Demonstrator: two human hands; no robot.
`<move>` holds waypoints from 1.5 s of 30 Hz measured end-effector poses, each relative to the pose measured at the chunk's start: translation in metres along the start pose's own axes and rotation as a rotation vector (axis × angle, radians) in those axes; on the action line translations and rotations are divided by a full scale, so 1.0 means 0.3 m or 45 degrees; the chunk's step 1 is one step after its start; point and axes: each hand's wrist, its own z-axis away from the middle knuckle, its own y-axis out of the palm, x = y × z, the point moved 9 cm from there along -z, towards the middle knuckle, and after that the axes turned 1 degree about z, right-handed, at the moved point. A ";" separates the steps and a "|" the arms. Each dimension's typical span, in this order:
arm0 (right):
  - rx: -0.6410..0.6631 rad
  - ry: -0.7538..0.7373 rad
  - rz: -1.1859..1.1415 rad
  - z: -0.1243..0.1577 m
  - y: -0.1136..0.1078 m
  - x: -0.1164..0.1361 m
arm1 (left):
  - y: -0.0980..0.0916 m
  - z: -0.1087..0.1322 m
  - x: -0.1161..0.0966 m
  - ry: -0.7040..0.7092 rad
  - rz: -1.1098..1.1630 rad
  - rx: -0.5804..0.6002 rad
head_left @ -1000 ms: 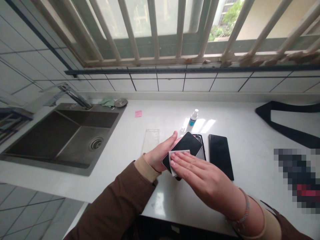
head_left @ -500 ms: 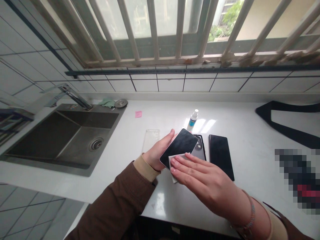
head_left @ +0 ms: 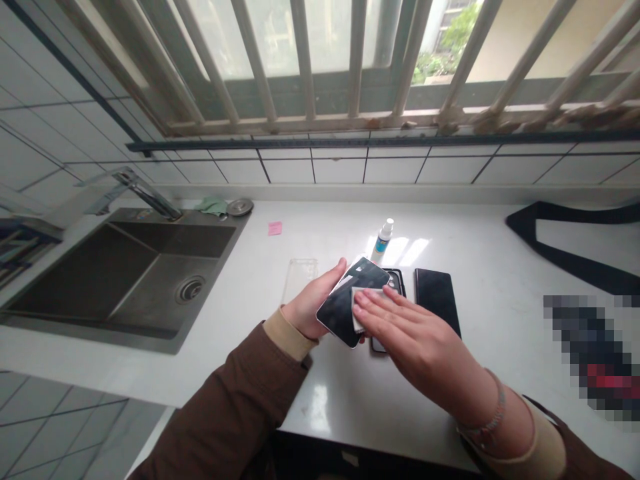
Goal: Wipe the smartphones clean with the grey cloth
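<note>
**Base:** What's the surface like?

**Me:** White bench, glossy, with a sun patch beside a small spray bottle. A steel sink is set into its left end, with a tap over it. A green rag and a drain plug sit at the sink's back corner. White tiled wall behind, barred window above, greenery outside.

**Base:** Hands?

**Me:** I see the left hand clasping a phone, tilted and raised off the bench near the front middle, thumb at its upper edge. The right hand lies flat with fingers stretched, pressing a small white cloth onto the dark screen, not gripping it.

**Base:** Around them?

**Me:** A clear case lies just left of the left hand. A second phone lies partly under the right hand, with a black phone flat just beside it. A pink note lies nearer the wall. A black strap lies at the far right.
</note>
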 end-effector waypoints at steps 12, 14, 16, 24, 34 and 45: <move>-0.029 0.225 0.194 -0.003 0.019 -0.061 | 0.014 -0.001 0.044 -0.079 -0.149 0.049; -0.001 0.241 0.205 -0.006 0.031 -0.064 | 0.012 -0.011 0.030 0.024 -0.145 0.021; 0.040 0.159 0.155 -0.014 0.044 -0.027 | -0.001 -0.021 0.012 0.136 -0.106 -0.045; 0.104 -0.147 0.030 -0.028 0.061 0.107 | -0.008 -0.019 0.012 0.147 0.103 -0.101; 0.095 -0.173 -0.170 0.004 0.048 0.080 | 0.046 0.000 0.013 0.078 0.148 0.005; 0.179 0.085 0.137 -0.004 0.093 -0.011 | 0.016 -0.026 0.005 0.194 0.062 -0.035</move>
